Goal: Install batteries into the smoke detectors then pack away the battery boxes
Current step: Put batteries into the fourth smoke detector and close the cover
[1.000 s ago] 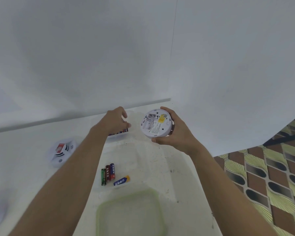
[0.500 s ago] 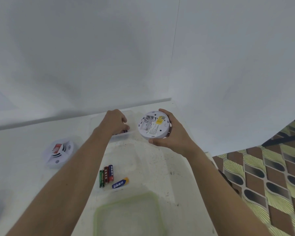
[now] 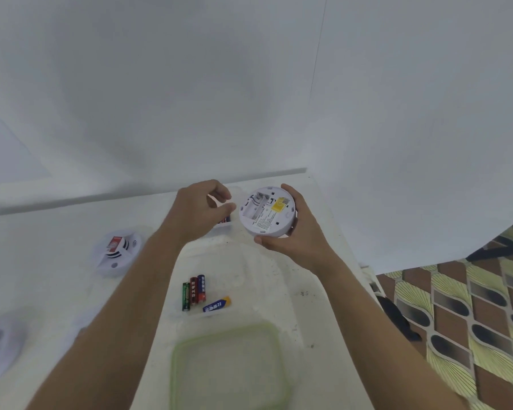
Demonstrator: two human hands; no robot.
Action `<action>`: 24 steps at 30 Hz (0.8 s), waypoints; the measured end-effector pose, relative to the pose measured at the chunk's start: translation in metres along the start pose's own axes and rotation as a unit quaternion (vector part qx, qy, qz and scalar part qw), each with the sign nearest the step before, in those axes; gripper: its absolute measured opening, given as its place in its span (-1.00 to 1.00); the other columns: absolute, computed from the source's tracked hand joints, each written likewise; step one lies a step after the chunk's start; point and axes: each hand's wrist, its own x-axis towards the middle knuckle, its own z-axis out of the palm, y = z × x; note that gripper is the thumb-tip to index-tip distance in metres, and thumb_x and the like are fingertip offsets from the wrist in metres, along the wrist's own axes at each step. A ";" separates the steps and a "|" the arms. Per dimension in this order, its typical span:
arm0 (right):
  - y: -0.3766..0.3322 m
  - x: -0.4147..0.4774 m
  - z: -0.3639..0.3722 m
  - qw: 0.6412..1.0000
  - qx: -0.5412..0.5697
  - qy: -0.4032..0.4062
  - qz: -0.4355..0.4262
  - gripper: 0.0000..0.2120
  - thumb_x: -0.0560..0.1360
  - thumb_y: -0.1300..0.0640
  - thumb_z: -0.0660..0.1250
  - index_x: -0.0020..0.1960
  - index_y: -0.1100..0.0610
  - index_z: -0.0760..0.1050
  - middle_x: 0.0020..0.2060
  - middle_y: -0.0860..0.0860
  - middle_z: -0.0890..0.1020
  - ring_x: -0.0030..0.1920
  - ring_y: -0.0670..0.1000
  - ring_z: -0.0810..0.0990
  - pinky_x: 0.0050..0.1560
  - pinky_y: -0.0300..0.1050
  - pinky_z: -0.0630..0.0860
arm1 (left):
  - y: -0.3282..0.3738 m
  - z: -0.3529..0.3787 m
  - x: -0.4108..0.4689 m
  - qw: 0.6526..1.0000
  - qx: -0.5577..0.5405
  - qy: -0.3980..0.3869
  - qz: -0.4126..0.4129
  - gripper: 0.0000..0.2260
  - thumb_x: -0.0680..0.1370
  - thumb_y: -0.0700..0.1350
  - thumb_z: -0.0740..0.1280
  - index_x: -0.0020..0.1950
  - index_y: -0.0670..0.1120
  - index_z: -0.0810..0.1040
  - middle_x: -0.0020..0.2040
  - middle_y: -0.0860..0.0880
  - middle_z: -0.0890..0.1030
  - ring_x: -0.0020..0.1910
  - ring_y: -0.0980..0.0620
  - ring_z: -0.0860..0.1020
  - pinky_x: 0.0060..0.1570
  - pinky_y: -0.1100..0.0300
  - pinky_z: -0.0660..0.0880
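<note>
Zero batteries seated, as far as I can see. Right hand [image 3: 296, 244] grips the round white plastic smoke detector [image 3: 265, 211], held up back-side out; battery bay looks empty. Left hand [image 3: 196, 211] is apart from it, fingers curled over the small clear plastic battery box [image 3: 224, 228]; can't tell if it has a cell. Second white detector with red sticker [image 3: 117, 253] lies on the white table [image 3: 57, 232], with four loose batteries [image 3: 193, 291] nearer. Green-rimmed clear container [image 3: 228, 365] sits nearest. Installing and packing both look left to do.
</note>
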 end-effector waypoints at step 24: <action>0.002 -0.034 0.024 0.999 0.038 0.014 -0.015 -0.03 0.32 0.32 0.63 0.54 -0.08 0.18 0.41 -0.12 0.46 0.41 -0.16 0.45 0.30 -0.21 0.52 | -0.008 0.018 -0.093 0.925 0.264 -0.233 -0.144 -0.75 0.47 -0.16 0.46 0.08 -0.16 0.52 0.04 -0.11 0.55 -0.09 -0.05 0.55 -0.20 0.18 0.47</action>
